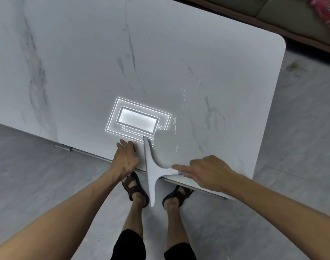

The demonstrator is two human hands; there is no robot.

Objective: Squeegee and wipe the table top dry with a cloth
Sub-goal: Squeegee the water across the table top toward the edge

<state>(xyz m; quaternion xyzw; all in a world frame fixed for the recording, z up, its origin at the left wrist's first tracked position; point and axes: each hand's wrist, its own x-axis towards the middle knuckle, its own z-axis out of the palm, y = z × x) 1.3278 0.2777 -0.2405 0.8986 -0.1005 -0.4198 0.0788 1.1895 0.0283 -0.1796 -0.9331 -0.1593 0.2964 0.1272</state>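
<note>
The right hand (209,173) is pressing on the white squeegee (153,166), forefinger stretched along one blade arm; whether the other fingers are curling round it is impossible to tell. The squeegee is lying at the table top (160,53)'s near edge, handle overhanging. The left hand (125,158) is resting flat beside it, holding nothing. Water streaks (183,102) are glistening beyond.

A home: marble-look table (160,53), sofa (284,14), tiled floor (38,175)
</note>
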